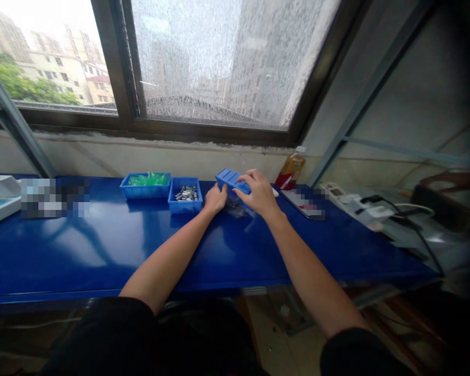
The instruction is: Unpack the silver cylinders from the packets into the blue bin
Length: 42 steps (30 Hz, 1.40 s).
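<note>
My right hand (257, 192) grips a blue bin (232, 180), which is tilted with its underside facing me. Small dark or clear pieces (237, 208) lie on the table just below it; their exact kind is too blurred to tell. Beside them, at the bin's lower left, is my left hand (215, 199), low at the table surface; whether its fingers hold anything is hidden. Left of that hand stands a blue bin (185, 210) of silvery metal cylinders (187, 193). Another blue bin (145, 192) with green pieces (149, 179) stands farther left.
On the blue table (102, 240), a bottle (291, 169) stands at the back right near a flat blurred-out item (303, 202). Power strips and cables (376, 211) lie at the right. A white device (2, 201) is at the far left.
</note>
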Available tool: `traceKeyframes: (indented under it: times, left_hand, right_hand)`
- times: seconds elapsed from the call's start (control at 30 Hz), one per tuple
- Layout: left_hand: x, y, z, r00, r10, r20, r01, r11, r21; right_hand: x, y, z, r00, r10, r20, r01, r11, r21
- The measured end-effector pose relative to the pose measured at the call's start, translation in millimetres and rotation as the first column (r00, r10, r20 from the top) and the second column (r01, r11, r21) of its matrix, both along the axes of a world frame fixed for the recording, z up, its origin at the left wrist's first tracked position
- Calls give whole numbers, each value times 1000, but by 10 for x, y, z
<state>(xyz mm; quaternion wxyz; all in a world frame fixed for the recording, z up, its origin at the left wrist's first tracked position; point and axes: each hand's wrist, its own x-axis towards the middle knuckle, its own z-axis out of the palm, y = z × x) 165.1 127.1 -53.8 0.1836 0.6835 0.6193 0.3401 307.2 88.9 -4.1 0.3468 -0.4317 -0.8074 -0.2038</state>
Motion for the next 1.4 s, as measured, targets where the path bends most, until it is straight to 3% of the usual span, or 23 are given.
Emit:
traceKeyframes:
  times: [0.23,0.33,0.4,0.5,0.6,0.7,0.8,0.9,0.97,1.07,1.13,1.23,1.3,1.4]
  left_hand:
    - [21,-131,-42,962,-150,-226,167,984,56]
    - [17,-219,-46,942,-181,-281,208,976,66]
    - [16,-291,-49,928,-210,-308,241,968,68]
    - [29,-411,-67,909,-251,-332,288,955,67]
    - [64,-516,-94,911,-257,-323,298,951,83]
    - [103,-621,-75,934,-225,-279,263,959,108]
    - [73,-807,50,946,-201,-253,253,948,193]
    - [-132,-1053,235,930,-194,-312,313,865,393]
    - [-381,-1163,312,937,-123,-326,276,833,479]
    - [-840,-1132,295,965,-26,-261,150,871,469]
    - [-1117,-997,228,992,57,-113,-7,919,395]
    - [-1383,-772,128,948,201,246,-235,965,117]
    - [-1445,-676,81,871,251,422,-245,967,-69]
    - [-1413,-619,43,814,199,546,-142,979,-146]
  right_hand:
    - [207,88,26,995,-42,-92,47,997,55]
    - [311,210,56,966,-76,-246,106,988,112]
    - [377,364,81,906,-110,-408,172,978,118]
    - [452,659,106,730,-217,-648,261,965,-29]
    - [466,921,75,637,-362,-681,174,928,-329]
    - [416,1086,-33,648,-419,-636,91,871,-482]
    - [352,1181,-168,687,-394,-610,-4,838,-546]
    - [333,1247,-242,737,-363,-570,-72,796,-600]
    - [352,1282,-241,766,-354,-537,-65,788,-613]
    - [393,1311,-207,792,-372,-485,4,796,-605]
    - [412,1313,-196,800,-389,-456,52,802,-595]
    - [428,1295,-207,801,-414,-432,109,811,-575]
    - [429,1266,-203,794,-436,-424,151,816,-557]
    - [351,1158,-148,774,-468,-425,220,830,-513]
